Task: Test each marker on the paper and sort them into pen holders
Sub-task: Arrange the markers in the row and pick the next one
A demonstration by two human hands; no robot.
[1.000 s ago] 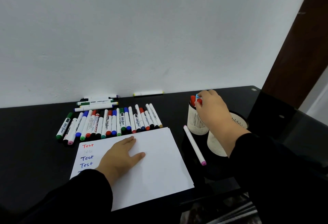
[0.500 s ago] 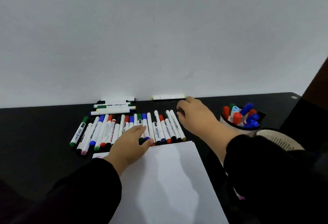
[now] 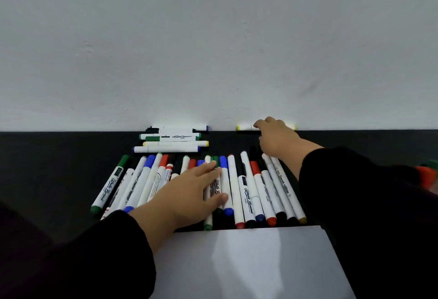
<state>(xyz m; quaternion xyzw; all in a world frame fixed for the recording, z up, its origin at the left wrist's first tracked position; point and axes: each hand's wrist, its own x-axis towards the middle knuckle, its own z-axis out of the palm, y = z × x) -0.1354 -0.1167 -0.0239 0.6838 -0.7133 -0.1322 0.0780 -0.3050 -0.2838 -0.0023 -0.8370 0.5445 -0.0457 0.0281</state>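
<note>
Right hand (image 3: 277, 137) reaches to the tabletop's (image 3: 59, 168) far edge, fingers curled over the yellow-capped marker (image 3: 244, 127) by the wall; whether it grips, I cannot tell. Left hand (image 3: 189, 194) lies flat on the marker row (image 3: 256, 189). Light, stiff and smooth, the marker probably suits a mid-barrel pinch.

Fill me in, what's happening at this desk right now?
A person is working through a set of markers on a black desk. The right hand is stretched to the back wall, its fingers on a lone yellow-capped marker; whether it grips it yet is unclear. The left hand lies flat on the row of markers in front of the white paper. A smaller stack of markers lies crosswise behind that row. Marker caps in a holder barely show at the right edge.
</note>
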